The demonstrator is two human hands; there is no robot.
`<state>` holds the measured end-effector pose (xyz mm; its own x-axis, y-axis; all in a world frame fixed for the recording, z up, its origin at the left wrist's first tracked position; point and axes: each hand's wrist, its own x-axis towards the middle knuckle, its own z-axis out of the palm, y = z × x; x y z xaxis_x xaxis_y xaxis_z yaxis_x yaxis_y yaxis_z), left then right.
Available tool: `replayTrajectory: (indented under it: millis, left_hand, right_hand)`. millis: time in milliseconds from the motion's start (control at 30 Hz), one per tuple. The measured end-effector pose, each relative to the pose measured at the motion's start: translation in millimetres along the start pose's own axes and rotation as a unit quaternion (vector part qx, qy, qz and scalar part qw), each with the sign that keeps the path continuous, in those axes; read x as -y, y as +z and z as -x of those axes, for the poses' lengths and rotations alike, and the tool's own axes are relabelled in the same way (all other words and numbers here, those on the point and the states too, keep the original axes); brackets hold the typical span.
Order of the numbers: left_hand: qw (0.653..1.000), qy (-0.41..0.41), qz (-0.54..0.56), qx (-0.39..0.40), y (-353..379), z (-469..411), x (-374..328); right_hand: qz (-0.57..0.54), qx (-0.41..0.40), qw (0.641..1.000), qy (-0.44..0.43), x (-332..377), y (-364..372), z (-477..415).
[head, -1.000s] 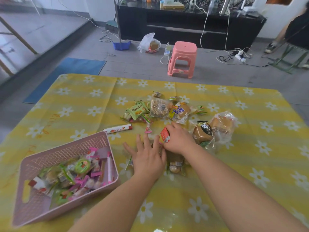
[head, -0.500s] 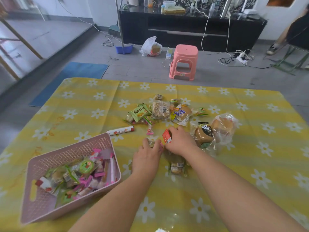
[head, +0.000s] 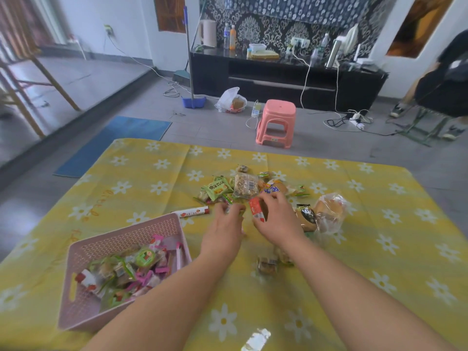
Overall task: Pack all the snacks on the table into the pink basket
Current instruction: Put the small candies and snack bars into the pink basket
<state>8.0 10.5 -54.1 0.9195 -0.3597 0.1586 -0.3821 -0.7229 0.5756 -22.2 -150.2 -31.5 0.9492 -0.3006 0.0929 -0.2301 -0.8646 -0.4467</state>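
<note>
The pink basket [head: 83, 252] sits at the table's near left, partly filled with wrapped snacks. A heap of snacks lies mid-table: a green packet [head: 216, 188], a clear oat bar [head: 246, 185], a blue-and-orange bun pack [head: 274, 188], a dark-labelled bun [head: 307, 217] and a bagged bread [head: 329, 211]. A red-and-white stick [head: 191, 212] lies beside the basket's far corner. My right hand [head: 277, 219] is shut on a small red-and-white packet [head: 256, 210]. My left hand [head: 224, 230] is curled over small candies just left of it. Two small wrapped cakes [head: 267, 265] lie between my forearms.
The table wears a yellow daisy cloth [head: 379, 224]. Beyond its far edge stand a pink stool [head: 277, 122], a blue mat [head: 114, 143] and a black cabinet [head: 278, 77]. A person sits at the far right.
Both hands slid forward toward the snack heap. My left hand went from flat and spread to curled over small candies. The camera tilted up, showing more of the room.
</note>
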Motion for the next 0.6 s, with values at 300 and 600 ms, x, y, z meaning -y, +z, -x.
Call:
replayTrajectory:
  millis: [300,600]
  left_hand:
    - [0.989,-0.044,0.018,-0.137,-102.6,32.5,54.4]
    - [0.980,-0.169,0.014,-0.109,-156.0,83.1,138.5]
  right_hand:
    - [-0.065,0.026,0.992,-0.100,95.8,-13.7,21.3]
    - [-0.078,0.148,0.972,-0.165,197.5,36.5,54.1]
